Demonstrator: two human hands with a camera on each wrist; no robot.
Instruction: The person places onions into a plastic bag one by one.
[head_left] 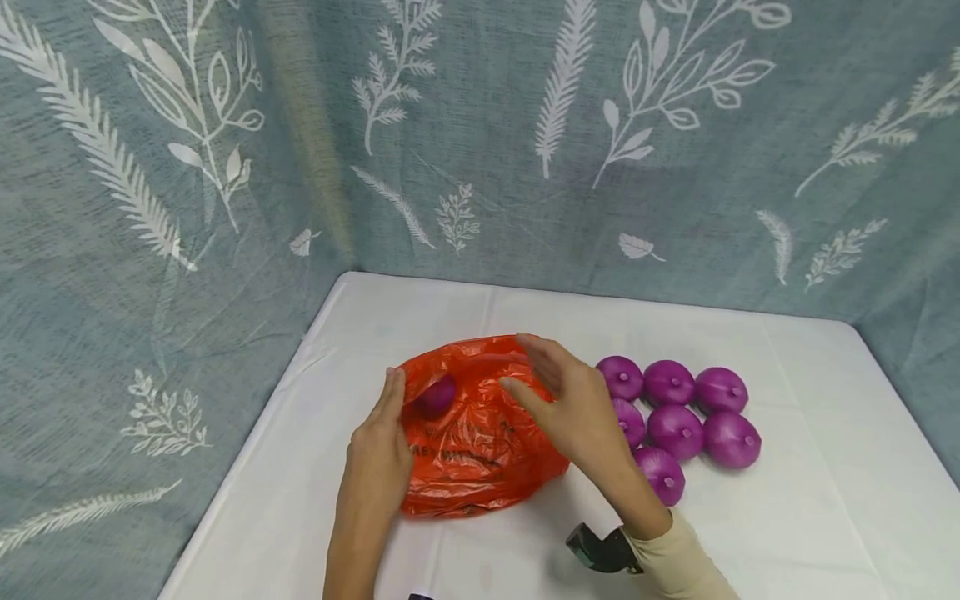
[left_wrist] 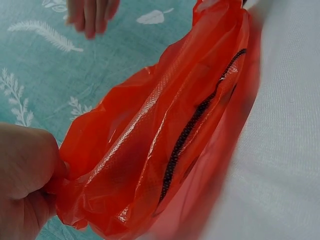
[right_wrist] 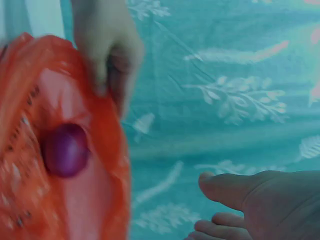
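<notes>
A red plastic bag [head_left: 480, 450] with dark printing lies on the table, its mouth spread. My left hand [head_left: 378, 454] pinches the bag's left rim between thumb and fingers, as the left wrist view also shows. Inside the mouth, near that hand, sits a purple onion [head_left: 437, 397], clearer in the right wrist view as a round onion [right_wrist: 67, 150]. Over the bag's right side hovers my right hand [head_left: 577, 408], thumb and fingers apart with nothing between them. Several purple onions [head_left: 675, 432] stand grouped just right of it, partly hidden by the hand and forearm.
A white cloth covers the table [head_left: 810, 500]. Blue-green curtain [head_left: 487, 225] with white leaf patterns hangs behind and along the sides. A dark strap [head_left: 603, 550] is on the right wrist, beside the beige sleeve [head_left: 678, 558].
</notes>
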